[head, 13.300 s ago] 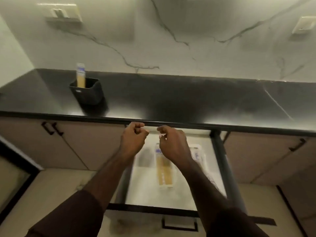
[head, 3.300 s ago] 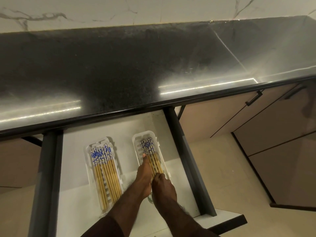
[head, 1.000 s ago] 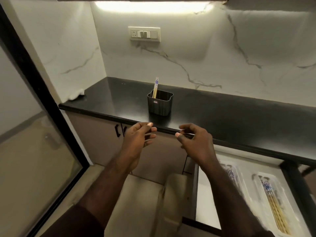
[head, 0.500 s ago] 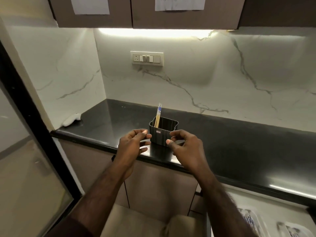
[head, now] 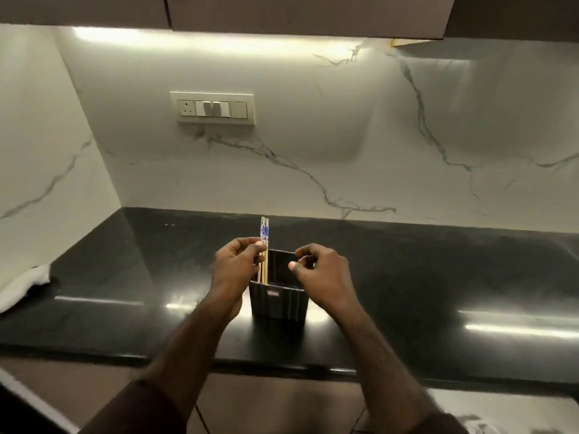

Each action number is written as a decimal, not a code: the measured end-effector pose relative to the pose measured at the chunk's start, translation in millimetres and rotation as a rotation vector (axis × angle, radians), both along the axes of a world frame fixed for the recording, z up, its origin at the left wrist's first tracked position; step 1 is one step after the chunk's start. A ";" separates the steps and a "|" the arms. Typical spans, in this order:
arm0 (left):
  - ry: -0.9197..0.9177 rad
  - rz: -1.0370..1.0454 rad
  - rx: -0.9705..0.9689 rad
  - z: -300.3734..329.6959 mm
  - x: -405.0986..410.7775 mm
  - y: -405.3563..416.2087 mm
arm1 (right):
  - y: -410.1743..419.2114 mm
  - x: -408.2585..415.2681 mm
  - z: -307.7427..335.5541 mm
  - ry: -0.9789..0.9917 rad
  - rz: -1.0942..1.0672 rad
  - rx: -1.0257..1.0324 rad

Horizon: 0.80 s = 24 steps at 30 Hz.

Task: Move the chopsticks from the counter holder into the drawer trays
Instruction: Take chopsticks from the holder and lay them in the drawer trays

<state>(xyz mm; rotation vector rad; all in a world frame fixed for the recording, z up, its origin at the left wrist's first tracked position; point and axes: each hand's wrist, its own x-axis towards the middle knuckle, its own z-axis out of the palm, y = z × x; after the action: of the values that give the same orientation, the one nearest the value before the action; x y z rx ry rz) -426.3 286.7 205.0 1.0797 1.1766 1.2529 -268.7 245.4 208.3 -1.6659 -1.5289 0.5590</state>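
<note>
Now — left hand (head: 237, 264) pinches chopsticks (head: 264, 245) | holder (head: 279, 300) near counter edge

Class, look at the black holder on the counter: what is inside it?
Chopsticks stand at the holder's left side, pinched by the left hand. Its front wall hides the bottom.

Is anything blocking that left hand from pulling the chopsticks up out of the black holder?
Nothing visible. The left hand already pinches the chopsticks, which stand upright in the holder with open space above. The right hand hovers beside them.
</note>
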 end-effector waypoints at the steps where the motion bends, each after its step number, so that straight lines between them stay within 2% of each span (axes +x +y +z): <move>1: 0.020 0.000 0.002 -4.2 -3.9 18.7 | 16.4 -7.1 -4.8 0.008 -0.005 -0.031; 8: 0.104 -0.058 -0.033 -33.9 -5.4 112.9 | 97.2 -45.9 -43.7 0.011 -0.124 -0.237; 16: 0.147 -0.031 -0.068 -69.8 0.2 160.0 | 139.8 -55.9 -81.1 -0.036 -0.273 -0.474; 24: 0.176 -0.241 -0.130 -93.2 10.4 184.3 | 155.1 -57.5 -95.6 -0.041 -0.236 -0.574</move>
<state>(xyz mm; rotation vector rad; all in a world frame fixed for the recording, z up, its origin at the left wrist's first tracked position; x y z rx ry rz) -415.9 471.0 111.8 1.2139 1.2013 0.8979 -326.2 400.5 112.7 -2.2636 -1.2370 0.8957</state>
